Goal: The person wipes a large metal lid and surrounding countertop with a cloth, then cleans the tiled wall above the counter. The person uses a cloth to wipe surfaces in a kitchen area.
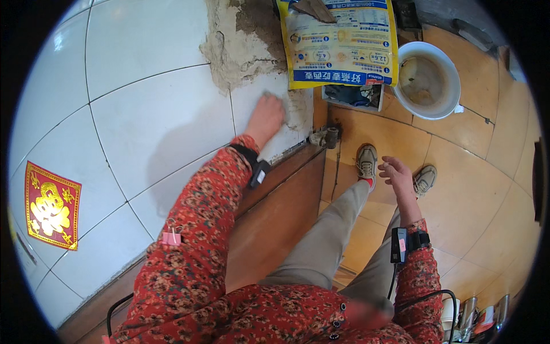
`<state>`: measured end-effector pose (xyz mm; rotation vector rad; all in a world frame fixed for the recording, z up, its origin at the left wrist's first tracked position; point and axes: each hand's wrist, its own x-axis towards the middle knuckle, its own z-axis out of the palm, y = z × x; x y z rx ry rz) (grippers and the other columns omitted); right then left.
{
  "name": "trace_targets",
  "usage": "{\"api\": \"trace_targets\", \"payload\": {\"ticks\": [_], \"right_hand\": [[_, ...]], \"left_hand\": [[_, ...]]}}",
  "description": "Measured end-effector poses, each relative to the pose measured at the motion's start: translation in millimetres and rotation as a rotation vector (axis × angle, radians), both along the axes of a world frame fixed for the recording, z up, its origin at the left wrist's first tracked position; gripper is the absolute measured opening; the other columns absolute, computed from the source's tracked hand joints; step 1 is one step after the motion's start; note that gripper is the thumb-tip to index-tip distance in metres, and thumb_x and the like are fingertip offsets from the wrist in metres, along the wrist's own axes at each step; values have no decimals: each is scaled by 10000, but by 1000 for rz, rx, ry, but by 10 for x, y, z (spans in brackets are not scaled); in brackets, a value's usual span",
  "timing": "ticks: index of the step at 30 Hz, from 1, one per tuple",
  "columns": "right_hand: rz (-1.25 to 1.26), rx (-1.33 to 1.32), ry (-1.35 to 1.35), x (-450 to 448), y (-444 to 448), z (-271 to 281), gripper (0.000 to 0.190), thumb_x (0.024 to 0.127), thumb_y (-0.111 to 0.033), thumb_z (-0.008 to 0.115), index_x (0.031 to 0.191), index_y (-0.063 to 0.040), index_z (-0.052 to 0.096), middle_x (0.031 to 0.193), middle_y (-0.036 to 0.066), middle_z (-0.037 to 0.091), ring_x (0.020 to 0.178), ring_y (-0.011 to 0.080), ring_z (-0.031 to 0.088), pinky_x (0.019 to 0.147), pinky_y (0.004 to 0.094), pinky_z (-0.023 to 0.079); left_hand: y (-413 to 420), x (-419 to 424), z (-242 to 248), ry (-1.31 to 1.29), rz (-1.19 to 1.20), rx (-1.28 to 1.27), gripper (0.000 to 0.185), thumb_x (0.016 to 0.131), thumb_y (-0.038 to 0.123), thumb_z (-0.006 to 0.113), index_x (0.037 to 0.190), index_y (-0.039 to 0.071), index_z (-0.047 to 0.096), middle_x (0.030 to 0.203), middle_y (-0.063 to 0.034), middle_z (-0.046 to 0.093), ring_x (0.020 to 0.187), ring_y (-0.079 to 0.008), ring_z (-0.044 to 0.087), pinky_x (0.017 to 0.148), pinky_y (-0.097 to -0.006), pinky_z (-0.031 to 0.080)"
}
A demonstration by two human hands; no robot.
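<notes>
My left hand (267, 116) is over the white-tiled surface (163, 103), just below a patch of bare, crumbling plaster (245, 47). Its fingers curl away from me and are slightly blurred. Whether it holds something or touches the tile cannot be made out. My right hand (396, 173) hangs in the air above the tan floor tiles, between my two shoes in the picture. Nothing is in it, and its fingers are loosely bent and apart. Beyond both hands lies a yellow and blue printed plastic bag (339, 56) with a piece of wood (316, 9) on it.
A white bucket (456, 81) of murky water stands right of the bag. Under the bag's edge is a box (352, 102) with dark scraps. A short pipe stub (331, 137) juts near the brown base (275, 219). A red and gold paper decoration (53, 206) is at left.
</notes>
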<state>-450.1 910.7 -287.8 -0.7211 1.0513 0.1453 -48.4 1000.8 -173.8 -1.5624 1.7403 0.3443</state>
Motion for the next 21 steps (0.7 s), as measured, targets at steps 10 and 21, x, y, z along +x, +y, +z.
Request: {"api": "trace_targets", "payload": {"ticks": [10,21], "right_hand": [[50,34,-232,522,27,466,757,876,-227,735,1487,-8,348,1377,166,538,1235,221,537,1017,343,451],[24,375,-417,1668,-26,822,561,855,-185,734,1343,-18,514,1176,48,638,1065,151,600,909,304,490]], "left_hand": [[624,-1279,54,775,1365,-52,426,823,114,667,1247,122,635,1183,-68,670,1086,-259,624,945,-395,489],[226,-1563,443,922,1739,-879,507,892,88,658,1371,31,503,1216,-80,617,1091,-157,579,923,-310,486]]}}
